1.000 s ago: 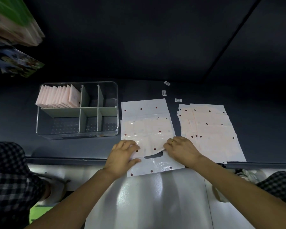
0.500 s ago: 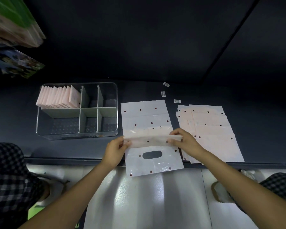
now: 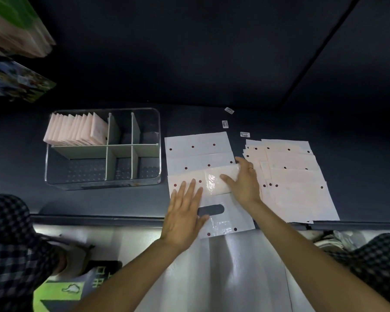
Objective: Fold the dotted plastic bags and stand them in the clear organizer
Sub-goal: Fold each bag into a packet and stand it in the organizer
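Note:
A pale dotted plastic bag (image 3: 214, 181), folded into a narrow strip, lies across another flat dotted bag (image 3: 196, 145) with a handle cut-out, near the table's front edge. My left hand (image 3: 185, 210) lies flat with straight fingers on the strip's left part. My right hand (image 3: 245, 181) presses the strip's right end, fingers spread. To the right lies a stack of unfolded dotted bags (image 3: 295, 183). At the left stands the clear organizer (image 3: 158, 140); several folded pink bags (image 3: 77, 129) stand upright in its back-left compartment.
Three small white labels (image 3: 225, 124) lie on the dark table (image 3: 358, 154) behind the bags. The table's front edge runs just under my hands. Colourful packs (image 3: 14, 30) sit at the upper left. Checkered trouser legs show at both lower corners.
The strip that both hands held up by its ends now lies on the flat bag. Both hands have flattened out on top of it, the left one sliding over its left part.

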Demonstrator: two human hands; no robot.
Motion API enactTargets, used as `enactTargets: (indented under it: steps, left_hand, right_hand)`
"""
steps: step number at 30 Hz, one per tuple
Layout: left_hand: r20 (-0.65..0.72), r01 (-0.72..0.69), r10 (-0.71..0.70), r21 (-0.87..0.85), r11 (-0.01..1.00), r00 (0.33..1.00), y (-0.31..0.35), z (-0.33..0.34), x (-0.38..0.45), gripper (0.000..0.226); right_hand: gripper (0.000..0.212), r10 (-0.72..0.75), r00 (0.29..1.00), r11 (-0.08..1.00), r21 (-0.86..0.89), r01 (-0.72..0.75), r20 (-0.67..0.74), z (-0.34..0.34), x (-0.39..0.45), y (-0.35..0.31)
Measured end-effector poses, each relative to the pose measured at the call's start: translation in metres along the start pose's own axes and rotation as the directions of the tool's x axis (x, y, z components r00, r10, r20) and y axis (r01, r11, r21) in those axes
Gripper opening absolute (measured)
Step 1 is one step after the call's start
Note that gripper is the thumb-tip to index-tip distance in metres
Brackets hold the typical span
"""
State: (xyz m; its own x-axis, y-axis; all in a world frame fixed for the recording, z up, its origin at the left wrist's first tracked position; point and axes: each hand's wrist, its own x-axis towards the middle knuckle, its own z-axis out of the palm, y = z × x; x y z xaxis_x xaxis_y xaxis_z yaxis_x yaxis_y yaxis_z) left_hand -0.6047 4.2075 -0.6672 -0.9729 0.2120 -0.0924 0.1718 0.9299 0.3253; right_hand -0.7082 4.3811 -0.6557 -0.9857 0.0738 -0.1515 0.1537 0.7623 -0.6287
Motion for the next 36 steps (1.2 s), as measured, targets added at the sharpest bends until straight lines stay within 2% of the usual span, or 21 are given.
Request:
enactTargets:
  steps: [2,3,4,6,8,10,13,15,17,19,23,25,27,30,34,36]
  left_hand:
    - [0.089,0.006,-0.015,0.102,0.995,0.996,-0.007,0.005,0.002,0.07]
    - [0.123,0.008,-0.024,0.125,0.992,0.992,-0.009,0.008,0.003,0.069]
    - [0.151,0.007,-0.029,0.141,0.99,0.988,-0.01,0.01,0.003,0.068]
    - [0.181,-0.005,-0.025,0.166,0.986,0.983,-0.011,0.014,0.002,0.069]
    - [0.187,-0.021,-0.015,0.192,0.981,0.982,-0.012,0.016,0.002,0.069]
    - [0.194,-0.032,-0.01,0.212,0.977,0.981,-0.013,0.016,0.003,0.069]
    - [0.213,-0.036,-0.012,0.221,0.975,0.977,-0.013,0.015,0.003,0.069]
    - [0.218,-0.036,-0.013,0.218,0.975,0.976,-0.013,0.013,0.003,0.069]
    - [0.222,-0.043,-0.007,0.219,0.975,0.975,-0.014,0.012,0.004,0.069]
    - [0.226,-0.062,0.01,0.224,0.973,0.974,-0.016,0.01,0.005,0.069]
    - [0.266,-0.103,0.05,0.19,0.976,0.963,-0.023,0.001,0.012,0.069]
    - [0.281,-0.092,0.046,0.152,0.984,0.959,-0.025,-0.003,0.016,0.066]
    - [0.274,-0.071,0.031,0.136,0.988,0.961,-0.026,-0.008,0.019,0.062]
    - [0.184,-0.072,0.04,0.166,0.984,0.982,-0.023,-0.015,0.021,0.057]
    - [0.072,-0.081,0.077,0.054,0.995,0.994,-0.009,-0.014,0.015,0.046]
    - [0.074,-0.075,0.075,-0.004,0.997,0.994,-0.003,-0.011,0.008,0.038]
  right_hand:
    - [0.057,-0.187,0.976,0.975,-0.14,0.171,-0.11,0.004,-0.012,-0.002]
    - [0.053,-0.292,0.951,0.946,-0.172,0.273,-0.097,0.007,-0.019,-0.004]
    - [0.049,-0.4,0.916,0.901,-0.196,0.387,-0.029,0.011,-0.026,-0.004]
    - [0.046,-0.576,0.789,0.752,-0.239,0.614,0.213,0.023,-0.036,-0.003]
    - [0.049,-0.585,0.682,0.624,-0.292,0.724,0.439,0.03,-0.038,0.003]
    - [0.054,-0.506,0.707,0.609,-0.376,0.699,0.495,0.028,-0.029,0.013]
    - [0.063,-0.375,0.814,0.664,-0.484,0.57,0.443,0.01,-0.01,0.03]
    - [0.068,-0.338,0.826,0.653,-0.52,0.551,0.451,-0.001,0.0,0.037]
    - [0.073,-0.365,0.791,0.589,-0.536,0.605,0.492,-0.011,0.005,0.039]
    - [0.074,-0.412,0.747,0.572,-0.491,0.657,0.521,-0.021,0.008,0.04]
    - [0.056,-0.435,0.71,0.515,-0.494,0.7,0.554,-0.038,0.01,0.042]
    - [0.057,-0.413,0.7,0.487,-0.508,0.71,0.582,-0.041,0.01,0.042]
    - [0.05,-0.476,0.676,0.428,-0.524,0.736,0.562,-0.045,0.007,0.037]
    - [0.023,-0.68,0.572,0.333,-0.503,0.798,0.458,-0.054,-0.006,0.024]
    - [0.011,-0.832,0.402,0.214,-0.448,0.868,0.382,-0.049,-0.041,0.009]
    - [0.005,-0.869,0.361,0.216,-0.397,0.892,0.338,-0.04,-0.062,0.004]
